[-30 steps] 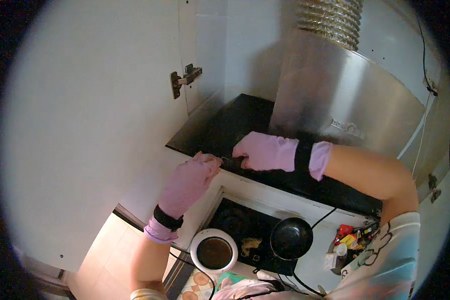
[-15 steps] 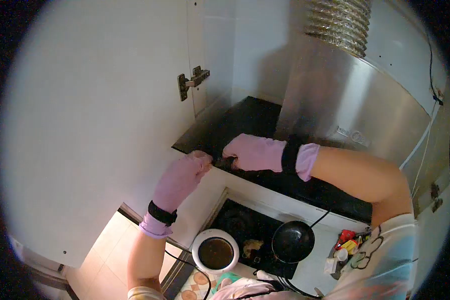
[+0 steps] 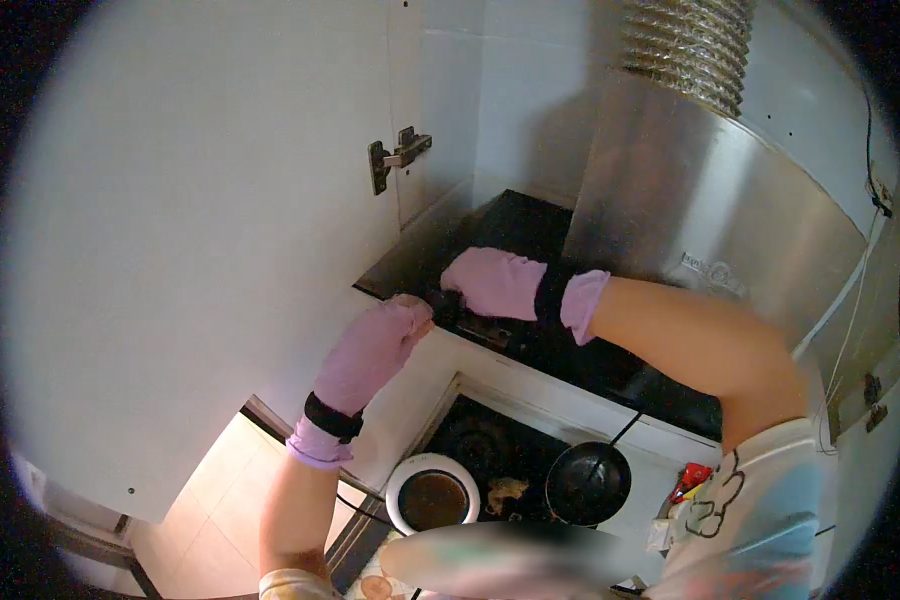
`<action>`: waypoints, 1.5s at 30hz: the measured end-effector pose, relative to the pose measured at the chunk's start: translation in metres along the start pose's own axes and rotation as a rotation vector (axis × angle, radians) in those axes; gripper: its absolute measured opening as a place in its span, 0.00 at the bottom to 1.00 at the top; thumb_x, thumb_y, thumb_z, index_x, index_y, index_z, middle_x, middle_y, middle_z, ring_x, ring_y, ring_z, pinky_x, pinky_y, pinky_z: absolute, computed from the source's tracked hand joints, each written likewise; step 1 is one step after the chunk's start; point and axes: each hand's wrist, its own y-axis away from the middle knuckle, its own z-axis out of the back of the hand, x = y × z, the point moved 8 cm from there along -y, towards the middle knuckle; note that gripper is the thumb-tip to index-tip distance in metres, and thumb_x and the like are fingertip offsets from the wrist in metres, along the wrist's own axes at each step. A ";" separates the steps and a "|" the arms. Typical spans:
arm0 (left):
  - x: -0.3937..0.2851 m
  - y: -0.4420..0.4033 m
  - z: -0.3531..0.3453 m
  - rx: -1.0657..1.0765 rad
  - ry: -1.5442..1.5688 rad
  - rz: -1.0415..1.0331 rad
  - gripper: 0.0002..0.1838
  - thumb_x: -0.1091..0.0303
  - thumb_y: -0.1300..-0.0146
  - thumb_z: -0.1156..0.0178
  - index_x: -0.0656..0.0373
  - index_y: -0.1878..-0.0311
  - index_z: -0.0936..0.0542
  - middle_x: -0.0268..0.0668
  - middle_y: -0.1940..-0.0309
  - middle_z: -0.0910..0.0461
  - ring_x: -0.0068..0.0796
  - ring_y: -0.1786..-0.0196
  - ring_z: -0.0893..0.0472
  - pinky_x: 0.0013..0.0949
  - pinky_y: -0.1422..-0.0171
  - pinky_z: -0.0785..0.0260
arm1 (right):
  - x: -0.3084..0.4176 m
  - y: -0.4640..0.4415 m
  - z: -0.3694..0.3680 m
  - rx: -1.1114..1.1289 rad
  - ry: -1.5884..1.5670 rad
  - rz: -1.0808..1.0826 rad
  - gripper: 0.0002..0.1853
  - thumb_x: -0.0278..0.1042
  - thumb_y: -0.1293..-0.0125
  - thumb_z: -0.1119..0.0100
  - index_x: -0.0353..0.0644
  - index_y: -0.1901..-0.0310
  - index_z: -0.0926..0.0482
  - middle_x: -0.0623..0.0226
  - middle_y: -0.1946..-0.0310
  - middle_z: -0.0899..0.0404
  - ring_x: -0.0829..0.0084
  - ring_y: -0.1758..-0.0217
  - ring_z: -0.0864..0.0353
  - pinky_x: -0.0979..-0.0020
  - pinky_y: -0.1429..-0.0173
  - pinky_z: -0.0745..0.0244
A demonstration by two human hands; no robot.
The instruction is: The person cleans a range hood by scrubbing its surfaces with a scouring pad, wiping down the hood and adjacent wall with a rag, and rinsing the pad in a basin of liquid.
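My left hand [image 3: 378, 345], in a pink glove with a black wristband, has its fingers curled at the front left edge of the black hood panel [image 3: 620, 365]. Just to its right, my right hand [image 3: 495, 284], gloved the same way, is closed over the panel's top. A small dark object [image 3: 446, 303] shows between the two hands, at the right hand's fingers; its shape is unclear. What the left fingers hold, if anything, is hidden.
Behind rises the steel hood cover [image 3: 700, 190] with a foil duct [image 3: 685, 50]. An open white cabinet door [image 3: 200, 250] fills the left. Below are a black stove [image 3: 475, 440], a frying pan [image 3: 588, 483] and a round white pot [image 3: 432, 495].
My right hand has moved left and slightly up along the panel, toward the cabinet side. My left hand stays near the front left edge. The camera view has shifted slightly.
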 end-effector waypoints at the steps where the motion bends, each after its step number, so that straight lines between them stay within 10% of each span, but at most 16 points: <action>1: 0.000 0.000 0.001 -0.033 0.036 0.001 0.09 0.70 0.41 0.47 0.65 0.63 0.24 0.47 0.64 0.24 0.49 0.60 0.25 0.40 0.56 0.32 | -0.009 -0.004 -0.002 0.058 0.044 -0.051 0.14 0.28 0.53 0.45 0.39 0.61 0.22 0.51 0.66 0.22 0.52 0.58 0.22 0.59 0.55 0.27; 7: 0.000 -0.004 0.006 -0.034 0.043 -0.035 0.07 0.71 0.42 0.49 0.66 0.65 0.25 0.47 0.65 0.25 0.49 0.61 0.25 0.42 0.57 0.32 | -0.001 0.026 0.011 0.424 -0.183 -0.426 0.18 0.33 0.48 0.43 0.43 0.53 0.24 0.55 0.66 0.21 0.57 0.59 0.22 0.62 0.55 0.29; 13: 0.002 0.001 0.005 -0.010 -0.017 -0.051 0.08 0.75 0.42 0.52 0.67 0.60 0.28 0.47 0.60 0.27 0.50 0.58 0.26 0.43 0.56 0.33 | -0.007 0.002 0.001 0.005 0.042 -0.075 0.13 0.25 0.53 0.50 0.38 0.64 0.22 0.50 0.66 0.22 0.49 0.60 0.22 0.56 0.57 0.26; 20: 0.007 0.020 0.020 -0.161 -0.102 0.025 0.09 0.79 0.41 0.57 0.69 0.59 0.28 0.52 0.55 0.29 0.53 0.53 0.29 0.43 0.52 0.34 | -0.001 -0.001 0.022 0.373 -0.077 -0.393 0.17 0.31 0.45 0.46 0.42 0.52 0.26 0.56 0.65 0.23 0.57 0.59 0.22 0.58 0.58 0.26; 24: 0.003 0.019 0.036 -0.304 -0.120 -0.026 0.10 0.80 0.41 0.57 0.70 0.58 0.29 0.56 0.56 0.30 0.54 0.54 0.29 0.42 0.52 0.34 | 0.012 -0.016 -0.005 0.164 -0.125 -0.133 0.17 0.32 0.45 0.44 0.40 0.52 0.25 0.55 0.66 0.24 0.56 0.58 0.23 0.60 0.56 0.26; 26: 0.031 0.021 0.017 0.160 -0.121 0.455 0.21 0.81 0.42 0.57 0.63 0.43 0.34 0.55 0.47 0.31 0.53 0.44 0.32 0.43 0.39 0.39 | 0.019 -0.026 -0.008 0.061 -0.033 0.053 0.15 0.32 0.45 0.43 0.39 0.55 0.24 0.54 0.66 0.23 0.56 0.57 0.23 0.63 0.54 0.27; 29: 0.013 0.025 0.028 -0.315 -0.218 -0.060 0.14 0.80 0.43 0.57 0.72 0.53 0.30 0.60 0.61 0.29 0.53 0.55 0.27 0.44 0.53 0.35 | 0.015 -0.031 -0.011 0.105 -0.141 -0.035 0.17 0.32 0.47 0.42 0.37 0.55 0.25 0.51 0.64 0.23 0.55 0.56 0.24 0.64 0.51 0.29; 36: 0.024 0.023 0.022 -0.324 -0.170 0.096 0.15 0.78 0.41 0.56 0.70 0.51 0.30 0.59 0.59 0.28 0.51 0.55 0.26 0.45 0.53 0.34 | 0.016 -0.042 -0.011 -0.004 -0.070 -0.029 0.16 0.33 0.48 0.44 0.38 0.56 0.25 0.51 0.62 0.23 0.55 0.58 0.23 0.61 0.56 0.28; 38: 0.024 0.038 0.017 -0.304 -0.247 0.143 0.20 0.78 0.41 0.55 0.64 0.43 0.34 0.53 0.46 0.30 0.53 0.44 0.31 0.42 0.39 0.39 | 0.020 -0.023 0.006 0.079 -0.195 -0.090 0.16 0.32 0.48 0.45 0.38 0.56 0.25 0.53 0.61 0.23 0.56 0.58 0.23 0.61 0.56 0.29; 40: 0.038 0.050 0.008 -0.253 -0.189 0.211 0.20 0.77 0.41 0.54 0.64 0.43 0.34 0.52 0.46 0.30 0.52 0.43 0.31 0.42 0.38 0.39 | 0.014 0.000 -0.005 0.441 -0.225 -0.231 0.22 0.27 0.49 0.49 0.41 0.49 0.26 0.54 0.54 0.25 0.53 0.61 0.20 0.57 0.73 0.21; 43: 0.041 0.059 0.003 -0.174 -0.097 0.293 0.21 0.76 0.41 0.53 0.64 0.43 0.34 0.52 0.45 0.31 0.52 0.43 0.31 0.42 0.38 0.39 | 0.012 -0.010 -0.009 0.306 -0.178 -0.055 0.23 0.26 0.49 0.51 0.41 0.47 0.28 0.55 0.56 0.24 0.54 0.70 0.19 0.59 0.84 0.24; 45: 0.041 0.061 0.001 -0.142 -0.066 0.309 0.21 0.76 0.41 0.53 0.64 0.42 0.35 0.53 0.45 0.32 0.52 0.43 0.32 0.41 0.38 0.39 | 0.014 -0.023 -0.010 0.258 -0.171 -0.120 0.22 0.29 0.48 0.49 0.42 0.48 0.28 0.56 0.54 0.26 0.57 0.64 0.21 0.60 0.71 0.25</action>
